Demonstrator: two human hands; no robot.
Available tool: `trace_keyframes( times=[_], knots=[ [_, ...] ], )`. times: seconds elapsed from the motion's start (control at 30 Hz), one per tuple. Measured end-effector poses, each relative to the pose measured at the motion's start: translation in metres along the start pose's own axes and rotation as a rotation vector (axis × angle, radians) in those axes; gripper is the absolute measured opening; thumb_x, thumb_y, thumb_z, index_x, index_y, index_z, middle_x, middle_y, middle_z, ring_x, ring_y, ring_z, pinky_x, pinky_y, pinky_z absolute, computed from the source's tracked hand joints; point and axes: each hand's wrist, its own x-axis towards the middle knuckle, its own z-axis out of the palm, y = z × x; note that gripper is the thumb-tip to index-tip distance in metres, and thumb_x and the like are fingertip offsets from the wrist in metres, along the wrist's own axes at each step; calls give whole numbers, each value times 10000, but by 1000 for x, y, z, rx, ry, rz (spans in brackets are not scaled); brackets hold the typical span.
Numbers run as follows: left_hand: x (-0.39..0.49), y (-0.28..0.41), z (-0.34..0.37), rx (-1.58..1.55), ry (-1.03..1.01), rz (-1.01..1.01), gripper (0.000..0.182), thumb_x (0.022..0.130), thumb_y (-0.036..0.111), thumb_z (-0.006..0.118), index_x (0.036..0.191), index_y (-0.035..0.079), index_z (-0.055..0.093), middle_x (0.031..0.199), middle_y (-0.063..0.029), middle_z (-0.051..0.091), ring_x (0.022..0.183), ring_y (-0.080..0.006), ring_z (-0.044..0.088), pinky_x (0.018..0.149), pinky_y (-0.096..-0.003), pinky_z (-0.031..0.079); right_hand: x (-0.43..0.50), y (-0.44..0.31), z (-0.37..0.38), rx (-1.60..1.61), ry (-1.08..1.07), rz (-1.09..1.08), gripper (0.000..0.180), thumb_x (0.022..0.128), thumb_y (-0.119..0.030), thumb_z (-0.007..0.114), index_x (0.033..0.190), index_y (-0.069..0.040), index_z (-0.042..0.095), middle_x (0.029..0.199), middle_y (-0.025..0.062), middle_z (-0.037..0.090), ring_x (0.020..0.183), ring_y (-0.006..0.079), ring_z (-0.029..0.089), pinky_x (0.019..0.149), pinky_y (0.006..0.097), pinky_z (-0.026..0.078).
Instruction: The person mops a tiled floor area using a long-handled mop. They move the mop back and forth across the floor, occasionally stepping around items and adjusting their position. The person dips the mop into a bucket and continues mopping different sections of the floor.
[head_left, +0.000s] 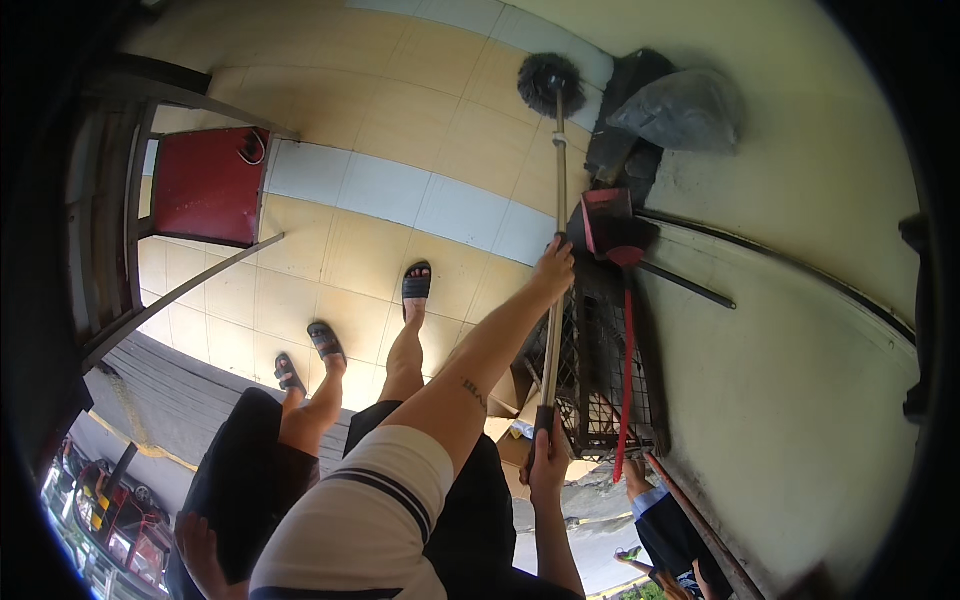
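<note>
Both my hands are on the metal pole (561, 180) of a long-handled brush with a round, dark bristled head (551, 84). My left hand (555, 266) grips the pole about midway, at a dark sleeve, with my white-sleeved arm stretched forward. Lower down, my right hand (549, 457) is closed around the black grip at the pole's near end. The bristled head is over the tiled floor (442, 112) near the wall. Just right of my left hand is a red long-handled dustpan (609, 214), its red handle (626, 375) running towards me.
Black plastic crates (604, 360) and cardboard boxes (514, 457) stand along the wall (780, 315). A grey plastic bag (679, 112) rests against it. A metal-framed stand holds a red panel (210, 187) at left. Another person's sandalled foot (326, 341) is nearby; someone else (667, 525) is at lower right.
</note>
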Motion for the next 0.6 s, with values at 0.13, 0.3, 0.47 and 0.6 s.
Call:
trace_keyframes(
  times=[0.13, 0.3, 0.47, 0.6],
  knots=[
    [9, 8, 20, 14, -77, 113, 248, 764, 232, 751, 1002, 165, 770, 1353, -94, 605, 1418, -290, 391, 1216, -524, 209, 10, 20, -14, 50, -64, -40, 529, 1065, -275, 497, 1562, -183, 341, 572, -24, 453, 390, 57, 411, 348, 220, 327],
    [-149, 161, 47, -172, -57, 401, 123, 830, 193, 623, 796, 159, 736, 979, -43, 709, 1106, -228, 605, 1181, -524, 273, -175, 92, -78, -131, 52, 209, 550, 1039, -201, 533, 1558, -150, 358, 782, -3, 579, 553, 68, 522, 461, 219, 413],
    [-284, 285, 35, -411, -219, 613, 142, 824, 197, 607, 774, 120, 715, 821, -16, 668, 927, -196, 612, 945, -422, 391, -279, 138, -105, -148, 98, 492, 550, 1043, -207, 526, 1560, -145, 350, 738, 1, 570, 516, 69, 511, 437, 225, 406],
    [-283, 288, 54, -476, -212, 575, 127, 794, 213, 626, 738, 124, 696, 815, -21, 670, 903, -198, 612, 928, -416, 392, -276, 143, -117, -150, 91, 501, 550, 1046, -212, 521, 1562, -141, 343, 703, 4, 563, 486, 70, 502, 417, 229, 400]
  ],
)
